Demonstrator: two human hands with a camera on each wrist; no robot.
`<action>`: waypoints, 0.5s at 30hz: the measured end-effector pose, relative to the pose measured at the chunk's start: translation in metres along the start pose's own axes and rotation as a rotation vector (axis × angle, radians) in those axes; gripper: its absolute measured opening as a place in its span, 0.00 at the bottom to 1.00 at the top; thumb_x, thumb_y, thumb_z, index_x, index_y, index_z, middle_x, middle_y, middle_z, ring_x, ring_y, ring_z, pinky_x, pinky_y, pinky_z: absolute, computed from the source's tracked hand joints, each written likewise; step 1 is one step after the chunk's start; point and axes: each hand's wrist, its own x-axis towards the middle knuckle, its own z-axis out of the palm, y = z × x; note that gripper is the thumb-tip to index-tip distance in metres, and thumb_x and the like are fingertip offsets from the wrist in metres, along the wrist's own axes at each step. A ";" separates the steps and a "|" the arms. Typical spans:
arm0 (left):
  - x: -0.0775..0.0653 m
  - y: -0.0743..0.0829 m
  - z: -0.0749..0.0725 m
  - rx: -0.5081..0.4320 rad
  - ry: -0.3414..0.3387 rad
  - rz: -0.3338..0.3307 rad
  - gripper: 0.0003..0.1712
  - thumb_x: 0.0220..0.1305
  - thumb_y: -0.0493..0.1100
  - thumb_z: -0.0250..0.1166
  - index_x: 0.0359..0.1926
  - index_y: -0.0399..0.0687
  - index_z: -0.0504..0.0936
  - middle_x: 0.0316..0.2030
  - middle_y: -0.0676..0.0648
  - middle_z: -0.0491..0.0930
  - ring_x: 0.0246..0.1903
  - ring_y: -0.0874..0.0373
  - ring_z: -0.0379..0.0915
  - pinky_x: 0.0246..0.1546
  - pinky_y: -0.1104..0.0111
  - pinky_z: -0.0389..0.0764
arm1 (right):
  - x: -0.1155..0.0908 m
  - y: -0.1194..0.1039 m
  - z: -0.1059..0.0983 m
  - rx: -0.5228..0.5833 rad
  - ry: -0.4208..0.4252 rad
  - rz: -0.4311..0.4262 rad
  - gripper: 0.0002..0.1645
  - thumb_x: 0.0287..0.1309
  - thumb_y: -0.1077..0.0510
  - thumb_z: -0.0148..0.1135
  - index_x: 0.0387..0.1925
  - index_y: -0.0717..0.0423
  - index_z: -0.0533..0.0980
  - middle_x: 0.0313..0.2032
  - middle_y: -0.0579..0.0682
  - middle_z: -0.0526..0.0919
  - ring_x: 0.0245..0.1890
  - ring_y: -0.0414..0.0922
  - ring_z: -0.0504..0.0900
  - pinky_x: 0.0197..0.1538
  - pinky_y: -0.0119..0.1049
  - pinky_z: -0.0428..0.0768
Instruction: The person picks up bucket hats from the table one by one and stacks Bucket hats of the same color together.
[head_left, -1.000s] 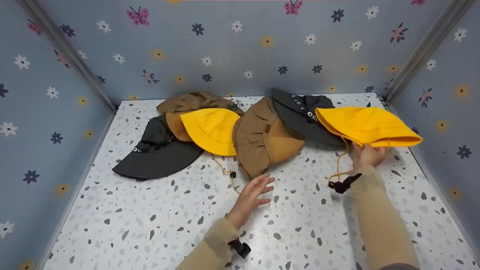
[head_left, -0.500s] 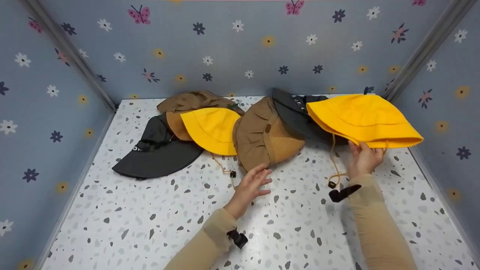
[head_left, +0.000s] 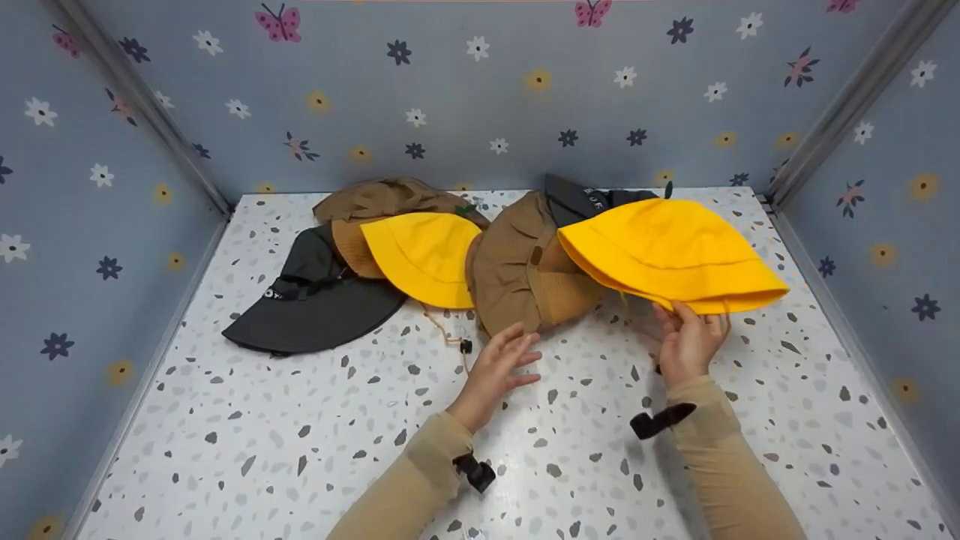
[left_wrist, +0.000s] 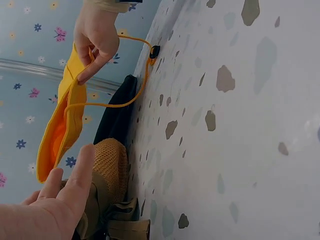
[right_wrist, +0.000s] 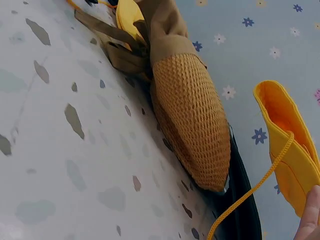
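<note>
Since a second ago, the right hand [head_left: 686,341] has carried the yellow hat [head_left: 667,255] toward the middle, so it now hangs over the brown hat [head_left: 517,270] and hides most of the black hat [head_left: 581,199] behind it. Its cord toggle [left_wrist: 154,51] no longer shows in the head view. The left hand [head_left: 499,367] has crept a little closer to the brown hat.

Fingers of the right hand are curled and pinch the brim of the yellow hat from below, thumb on one side. The hat is up in the air, just above those fingers. In the left wrist view a yellow cord [left_wrist: 107,104] loops down from the brim to the toggle, which sits close to the floor.

Fingers of the left hand are spread out and loose. They hold nothing. Their tips are just beside the near edge of the brown hat, and I cannot tell if they touch it.

I think the yellow hat is light and soft. It bends and flops, so it will not break. The brim is a good place to hold it, because the cloth there is flat and easy to pinch. The cord could snag on the other hats.

Farther from the left fingers lie a second yellow hat [head_left: 424,255], another brown one [head_left: 382,201] and a dark wide one [head_left: 315,300].

All sit on a white speckled tabletop [head_left: 300,442] that looks smooth and hard. Blue walls [head_left: 465,105] with flowers and butterflies stand round three sides.
</note>
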 end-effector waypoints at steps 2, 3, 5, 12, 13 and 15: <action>0.000 0.001 -0.001 -0.014 0.009 0.004 0.35 0.75 0.48 0.53 0.74 0.37 0.54 0.69 0.34 0.65 0.66 0.35 0.66 0.59 0.53 0.78 | -0.005 0.005 0.001 -0.025 -0.009 0.018 0.27 0.58 0.81 0.54 0.55 0.56 0.70 0.45 0.54 0.73 0.24 0.48 0.80 0.35 0.38 0.87; 0.001 0.001 -0.001 -0.022 0.016 0.000 0.35 0.75 0.48 0.53 0.75 0.38 0.54 0.69 0.34 0.65 0.66 0.36 0.66 0.59 0.53 0.79 | -0.008 0.007 0.001 -0.037 -0.012 0.030 0.24 0.59 0.80 0.54 0.53 0.58 0.71 0.43 0.54 0.74 0.24 0.48 0.81 0.36 0.37 0.87; 0.001 0.002 -0.002 -0.030 0.023 0.001 0.35 0.75 0.48 0.53 0.75 0.38 0.54 0.70 0.34 0.65 0.66 0.36 0.66 0.58 0.54 0.79 | -0.013 0.010 0.001 -0.049 -0.014 0.057 0.19 0.61 0.78 0.54 0.50 0.59 0.72 0.42 0.54 0.75 0.25 0.47 0.81 0.37 0.37 0.87; 0.002 0.003 -0.002 -0.077 0.050 -0.003 0.35 0.76 0.46 0.52 0.75 0.38 0.52 0.69 0.33 0.64 0.65 0.35 0.67 0.59 0.57 0.79 | -0.029 0.020 0.000 -0.094 -0.038 0.103 0.14 0.64 0.74 0.54 0.47 0.58 0.73 0.45 0.53 0.75 0.28 0.46 0.83 0.38 0.36 0.87; 0.003 0.004 -0.002 -0.091 0.055 -0.005 0.35 0.76 0.46 0.53 0.75 0.39 0.51 0.69 0.33 0.65 0.65 0.35 0.67 0.59 0.58 0.79 | -0.031 0.022 0.000 -0.101 -0.035 0.111 0.13 0.64 0.74 0.55 0.46 0.58 0.73 0.45 0.53 0.76 0.28 0.46 0.83 0.38 0.36 0.87; 0.004 0.005 0.000 -0.118 0.065 -0.009 0.36 0.76 0.46 0.53 0.76 0.39 0.50 0.69 0.33 0.65 0.66 0.36 0.67 0.60 0.59 0.78 | -0.035 0.025 -0.001 -0.123 -0.032 0.126 0.12 0.64 0.74 0.54 0.45 0.58 0.73 0.43 0.52 0.76 0.28 0.45 0.83 0.38 0.35 0.87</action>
